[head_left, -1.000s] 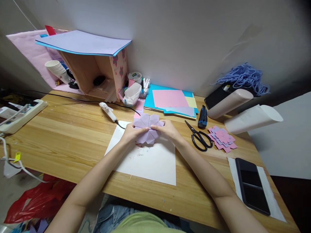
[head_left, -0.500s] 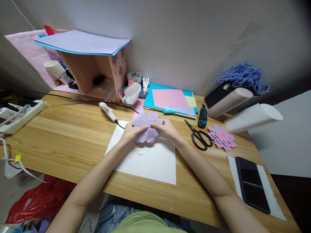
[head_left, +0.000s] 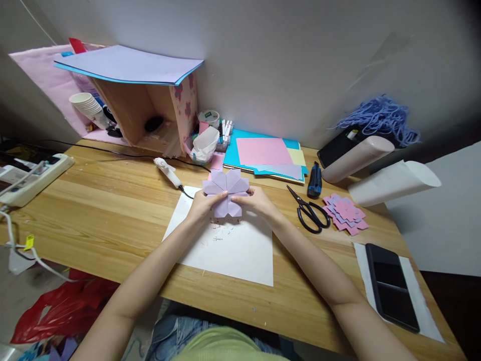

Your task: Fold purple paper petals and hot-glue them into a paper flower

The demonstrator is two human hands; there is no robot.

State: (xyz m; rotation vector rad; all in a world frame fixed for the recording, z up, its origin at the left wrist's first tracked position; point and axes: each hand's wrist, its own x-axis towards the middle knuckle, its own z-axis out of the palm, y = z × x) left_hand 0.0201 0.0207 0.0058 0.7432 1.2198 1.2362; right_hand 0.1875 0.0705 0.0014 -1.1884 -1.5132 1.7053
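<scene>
A lilac paper flower [head_left: 227,181], creased into several petals, is held above a white sheet of paper [head_left: 233,255] on the wooden table. My left hand [head_left: 203,204] grips its left side, thumb across the front near the centre. From the right, my right hand [head_left: 259,201] pinches it the same way, with its thumb tip close to the other. Most of my fingers are hidden behind the petals. Coloured marks dot the sheet below. A white glue gun [head_left: 167,172] lies on the table left of the flower, its cord running toward the sheet.
Scissors [head_left: 308,210], a blue utility knife [head_left: 314,180] and a layered pink-and-lilac paper flower [head_left: 344,213] lie to the right. Farther right is a black phone [head_left: 391,286]. Coloured paper sheets [head_left: 263,151] and an open box [head_left: 184,110] stand behind. A power strip [head_left: 37,180] sits at left.
The lilac flower has turned slightly and tilted, so its petals now point at a different angle. Both thumbs remain near its centre.
</scene>
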